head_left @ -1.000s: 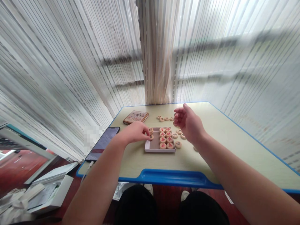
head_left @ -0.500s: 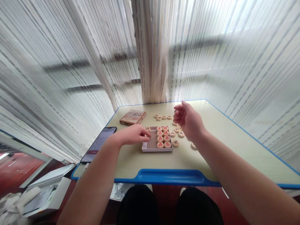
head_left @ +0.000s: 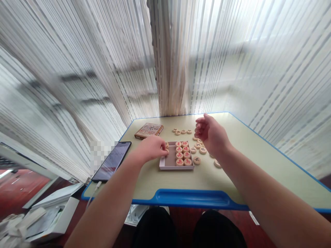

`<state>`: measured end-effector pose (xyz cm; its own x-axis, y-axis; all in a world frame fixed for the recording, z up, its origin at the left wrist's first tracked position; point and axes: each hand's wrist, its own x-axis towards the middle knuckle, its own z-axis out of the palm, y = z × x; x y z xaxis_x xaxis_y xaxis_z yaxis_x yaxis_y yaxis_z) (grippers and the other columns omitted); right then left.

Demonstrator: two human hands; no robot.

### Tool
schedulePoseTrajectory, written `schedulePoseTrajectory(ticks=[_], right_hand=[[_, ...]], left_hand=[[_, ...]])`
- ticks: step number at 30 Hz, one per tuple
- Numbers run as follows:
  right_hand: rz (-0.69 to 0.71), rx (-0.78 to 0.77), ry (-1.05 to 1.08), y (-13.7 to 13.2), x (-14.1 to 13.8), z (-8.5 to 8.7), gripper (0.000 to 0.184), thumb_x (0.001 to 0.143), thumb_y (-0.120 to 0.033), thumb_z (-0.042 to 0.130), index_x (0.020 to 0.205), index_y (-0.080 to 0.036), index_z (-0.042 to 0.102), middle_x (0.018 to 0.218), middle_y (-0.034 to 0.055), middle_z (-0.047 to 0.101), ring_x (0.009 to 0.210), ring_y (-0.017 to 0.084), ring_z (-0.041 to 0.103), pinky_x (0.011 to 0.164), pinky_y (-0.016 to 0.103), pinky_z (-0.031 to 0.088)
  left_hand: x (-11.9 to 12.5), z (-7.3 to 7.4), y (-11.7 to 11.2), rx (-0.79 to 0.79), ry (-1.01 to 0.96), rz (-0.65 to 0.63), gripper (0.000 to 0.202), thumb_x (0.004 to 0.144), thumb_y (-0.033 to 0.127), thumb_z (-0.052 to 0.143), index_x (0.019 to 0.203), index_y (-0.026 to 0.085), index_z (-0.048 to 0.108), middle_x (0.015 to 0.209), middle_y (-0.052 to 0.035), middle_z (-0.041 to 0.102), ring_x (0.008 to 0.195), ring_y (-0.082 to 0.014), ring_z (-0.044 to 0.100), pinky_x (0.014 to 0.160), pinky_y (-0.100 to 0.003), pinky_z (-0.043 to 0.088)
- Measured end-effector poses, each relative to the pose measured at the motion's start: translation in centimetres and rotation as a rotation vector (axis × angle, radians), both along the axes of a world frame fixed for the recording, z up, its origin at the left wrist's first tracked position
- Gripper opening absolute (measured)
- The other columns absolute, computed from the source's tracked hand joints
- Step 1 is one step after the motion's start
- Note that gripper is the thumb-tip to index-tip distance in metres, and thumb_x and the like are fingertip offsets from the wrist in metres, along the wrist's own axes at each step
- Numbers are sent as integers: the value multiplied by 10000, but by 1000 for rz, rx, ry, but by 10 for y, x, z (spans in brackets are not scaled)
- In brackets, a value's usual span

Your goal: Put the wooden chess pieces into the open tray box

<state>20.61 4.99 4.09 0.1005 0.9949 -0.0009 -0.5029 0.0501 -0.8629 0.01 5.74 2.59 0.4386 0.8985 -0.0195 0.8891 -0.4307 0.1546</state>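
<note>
A shallow white box (head_left: 170, 160) stands on the table with two columns of red-lettered Chinese chess pieces (head_left: 179, 155) in its right part. My left hand (head_left: 152, 148) is at the box's left side, thumb and fingers closed around a wooden Chinese chess piece (head_left: 167, 151), partly hidden by the fingers. Just beyond it, another piece (head_left: 167, 144) lies in the box's far left corner. To the right of the box, my right hand (head_left: 212, 135) hovers with loosely curled fingers apart and nothing visible in them. Several dark-lettered pieces (head_left: 198, 145) lie beneath and beside it.
A brown printed box lid (head_left: 149, 130) lies at the back left. A phone (head_left: 113, 162) with a white cable (head_left: 97, 186) rests on the left edge. More pieces (head_left: 183, 131) lie at the back. The table (head_left: 248, 155) has a blue front trough (head_left: 192, 197).
My left fingers have closed around a piece at the box's left side. My right hand stays over the loose pieces. The whole view has shifted slightly.
</note>
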Motion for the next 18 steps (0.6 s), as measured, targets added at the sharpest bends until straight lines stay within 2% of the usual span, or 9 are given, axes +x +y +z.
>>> schedulePoseTrajectory(ticks=[8,18], right_hand=[[49,-138,178,4,7,4,267,858,-339,440,643,-188,485,468,-47,405,406,81,373,410,223,303],[41,-178,171,7,8,1,237,844,-324,444,650,-192,475,466,-49,396,401,79,362,401,225,288]], left_hand=[[3,3,-6,26,69,54,222,712,377,599,790,240,755,769,-41,704,678,-174,586,548,-252,337],[0,3,-5,1,20,17,241,723,391,584,768,224,752,774,-43,701,675,-165,577,537,-251,328]])
